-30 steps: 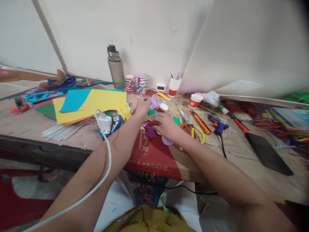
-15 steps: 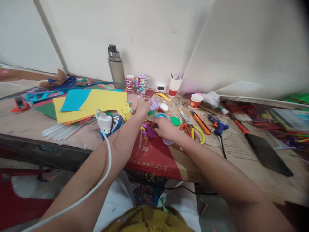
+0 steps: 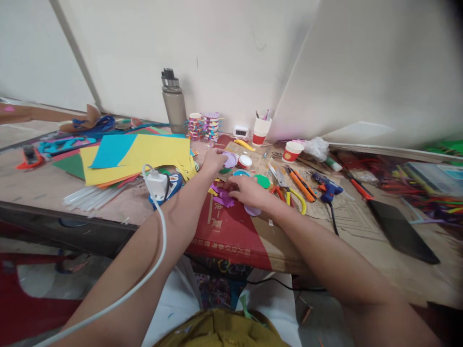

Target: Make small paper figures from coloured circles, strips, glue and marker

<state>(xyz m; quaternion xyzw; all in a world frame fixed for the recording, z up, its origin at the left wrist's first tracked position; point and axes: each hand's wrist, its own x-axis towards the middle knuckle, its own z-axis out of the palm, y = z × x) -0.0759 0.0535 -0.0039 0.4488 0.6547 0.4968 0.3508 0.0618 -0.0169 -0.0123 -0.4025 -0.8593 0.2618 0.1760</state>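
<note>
My left hand [image 3: 213, 163] has its fingers closed at the left edge of a lilac paper disc [image 3: 230, 159]. Lower and to the right, my right hand [image 3: 248, 191] curls its fingers against small purple paper pieces [image 3: 224, 198]; what lies between its fingertips is hidden. Partly under that hand are a blue disc [image 3: 241, 172] and another lilac disc [image 3: 252, 211]. A green disc [image 3: 262, 181] lies just behind the right wrist. Beyond the hands sits a small white round piece with a red side [image 3: 245, 161].
Scissors [image 3: 294, 197], an orange cutter [image 3: 301, 183], a glue gun [image 3: 327, 189] and a black phone-like slab [image 3: 401, 230] lie to the right. Paper cups [image 3: 292, 151], a bottle [image 3: 175, 108] and two decorated cylinders [image 3: 211, 126] stand behind. Coloured sheets [image 3: 152, 152] and a white cable [image 3: 163, 241] are left.
The purple paper pieces have spread and shifted slightly under my right fingers, which have moved a little left. My left hand stays at the lilac disc.
</note>
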